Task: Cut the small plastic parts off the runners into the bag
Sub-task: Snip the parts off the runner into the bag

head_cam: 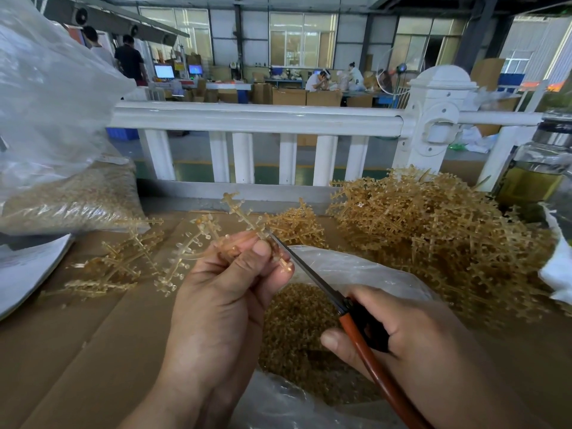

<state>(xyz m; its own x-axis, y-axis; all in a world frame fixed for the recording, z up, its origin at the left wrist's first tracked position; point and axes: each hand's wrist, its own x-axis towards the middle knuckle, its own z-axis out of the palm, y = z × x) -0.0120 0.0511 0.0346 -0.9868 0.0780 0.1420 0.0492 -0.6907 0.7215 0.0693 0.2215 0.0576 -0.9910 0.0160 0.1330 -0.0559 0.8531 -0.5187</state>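
1. Runner (238, 212) is sitting just above centre, its branches fanning up toward 11 o'clock, over the far edge of the bag (356, 267).
2. Left grip (223, 292) is pinching the runner's stem between thumb and curled fingers.
3. Right grip (411, 332), at 4 o'clock, is curling round the orange handles of the scissors (312, 274).
4. The blades are pointing toward 10 o'clock, with their tips meeting the runner beside the left thumb; how far they are parted is not showing.
5. The bag is lying open at 6 o'clock under both hands, holding a heap of parts (297, 335).
6. A pile (433, 230) of runners is sitting at 2 o'clock on the counter (93, 351).
7. Loose runners (123, 264) are lying at 9 o'clock.
8. A full bag (71, 196) is slumping at 10 o'clock, and a white railing (257, 117) is crossing at 12 o'clock.
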